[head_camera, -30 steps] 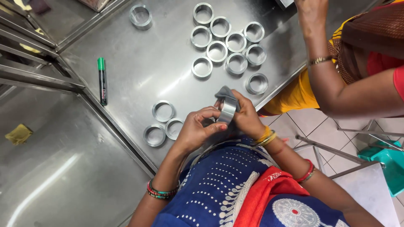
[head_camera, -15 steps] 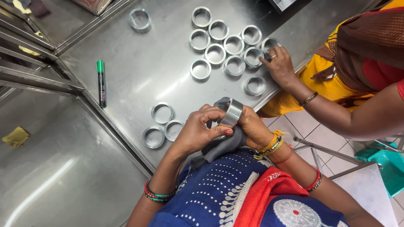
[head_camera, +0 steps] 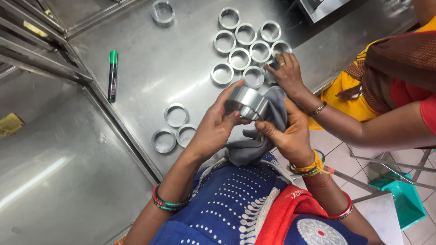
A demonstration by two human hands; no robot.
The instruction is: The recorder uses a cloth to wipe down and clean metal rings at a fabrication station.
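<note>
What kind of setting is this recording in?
Probably a small workshop or factory finishing bench: a stainless steel worktable, many identical metal rings laid out in rows, and a grey cloth held against one ring.

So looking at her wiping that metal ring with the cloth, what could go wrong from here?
The metal ring is held only at its edges by the left hand and by the right hand through the grey cloth; it might slip. It is over the table edge, so it may fall. A co-worker's hand reaches close by and could bump it.

A shiny round steel ring (head_camera: 245,102), tilted on edge above the table, is half wrapped in a crumpled grey cloth (head_camera: 263,131).
</note>
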